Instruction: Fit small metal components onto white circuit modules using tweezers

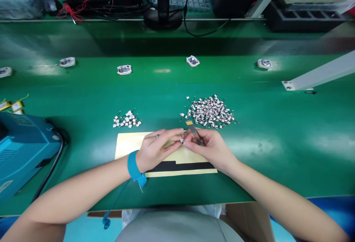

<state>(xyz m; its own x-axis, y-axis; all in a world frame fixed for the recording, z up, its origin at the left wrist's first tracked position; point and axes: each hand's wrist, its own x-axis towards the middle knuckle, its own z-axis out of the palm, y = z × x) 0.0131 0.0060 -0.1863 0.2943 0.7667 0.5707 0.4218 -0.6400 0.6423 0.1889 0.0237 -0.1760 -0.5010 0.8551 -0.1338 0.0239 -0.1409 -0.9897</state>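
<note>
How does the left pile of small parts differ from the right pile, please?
The left pile is small, while the right pile covers much more of the green table. The left pile is loose, with green showing between its parts; the right pile is densely heaped in its middle. Both contain small, pale parts and lie beyond the yellow sheet.

So this workbench [155, 94] is one big shiny green surface. Five white-cased circuit boards [124, 70] sit spread out in a loose row toward the back. Nearer the front edge there's a yellow sheet [124, 146], with a small heap of wired parts [129, 119] and a way bigger heap [210, 111] just beyond it. Far left: a chunky blue machine [24, 153] and some yellow battery packs [17, 106] right beside it.
</note>
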